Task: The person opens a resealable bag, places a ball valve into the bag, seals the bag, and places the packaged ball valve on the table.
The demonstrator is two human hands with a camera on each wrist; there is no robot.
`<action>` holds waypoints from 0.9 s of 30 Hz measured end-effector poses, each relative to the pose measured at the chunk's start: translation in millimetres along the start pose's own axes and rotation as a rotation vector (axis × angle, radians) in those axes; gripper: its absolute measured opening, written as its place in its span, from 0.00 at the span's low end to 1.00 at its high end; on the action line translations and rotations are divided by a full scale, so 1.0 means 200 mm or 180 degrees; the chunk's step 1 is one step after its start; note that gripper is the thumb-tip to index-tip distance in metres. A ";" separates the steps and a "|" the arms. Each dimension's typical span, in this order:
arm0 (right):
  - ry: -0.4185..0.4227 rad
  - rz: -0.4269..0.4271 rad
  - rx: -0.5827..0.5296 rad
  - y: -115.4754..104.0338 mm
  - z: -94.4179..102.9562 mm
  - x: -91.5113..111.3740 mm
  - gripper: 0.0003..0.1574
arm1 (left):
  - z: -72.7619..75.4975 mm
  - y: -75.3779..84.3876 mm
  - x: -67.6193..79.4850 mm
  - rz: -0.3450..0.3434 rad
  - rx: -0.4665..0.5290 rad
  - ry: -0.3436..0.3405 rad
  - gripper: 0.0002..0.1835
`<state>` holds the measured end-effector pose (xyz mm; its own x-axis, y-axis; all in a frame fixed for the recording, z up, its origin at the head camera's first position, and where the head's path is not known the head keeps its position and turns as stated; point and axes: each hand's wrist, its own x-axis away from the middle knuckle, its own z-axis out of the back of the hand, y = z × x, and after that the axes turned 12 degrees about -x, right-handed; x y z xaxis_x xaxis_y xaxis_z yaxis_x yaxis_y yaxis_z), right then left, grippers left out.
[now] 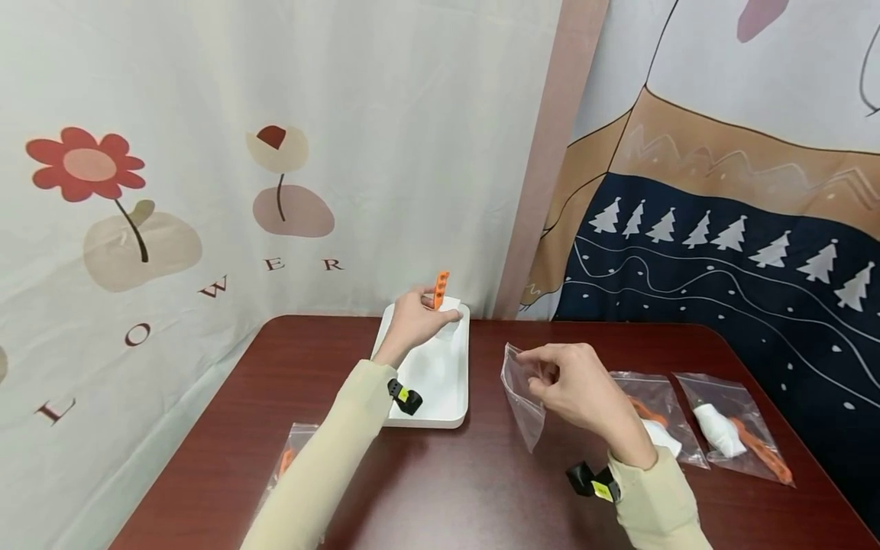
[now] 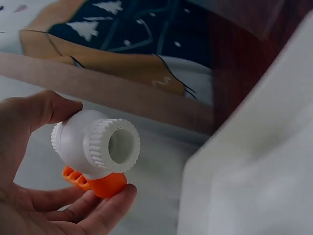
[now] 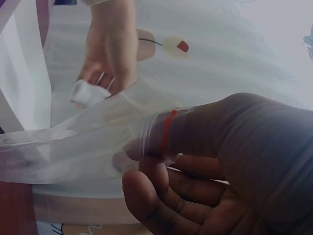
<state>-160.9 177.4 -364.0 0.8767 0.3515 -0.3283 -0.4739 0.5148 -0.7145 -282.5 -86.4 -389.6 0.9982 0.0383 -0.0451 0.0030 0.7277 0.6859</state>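
My left hand [image 1: 415, 321] holds a white plastic ball valve [image 2: 84, 139] with an orange handle [image 1: 441, 291] over the far end of a white tray [image 1: 428, 382]. In the left wrist view the thumb lies on the valve's white body and the fingers are under the orange handle; one ribbed round end faces the camera. To the right of the tray, my right hand [image 1: 584, 386] pinches a clear zip bag [image 1: 524, 401] near its mouth. In the right wrist view the index finger is inside the bag, behind its red seal strip [image 3: 169, 131].
Two clear bags, each with a white and orange valve, lie at the right of the dark red table [image 1: 495, 496]: a nearer-in bag [image 1: 646, 386] and an outer bag [image 1: 739, 409]. Another bag [image 1: 302, 435] lies at the left, partly under my left sleeve. A printed curtain [image 1: 412, 153] hangs behind.
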 end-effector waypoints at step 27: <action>0.0225 -0.0621 -0.0131 0.03 0.00 -0.02 0.20 | 0.15 0.21 0.45 -0.0854 0.1193 0.0354 0.39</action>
<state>-166.4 178.9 -366.5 0.9558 0.1919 -0.2227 -0.2921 0.5349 -0.7928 -191.2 -73.1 -343.7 0.9469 -0.0291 -0.3201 0.3015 0.4253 0.8533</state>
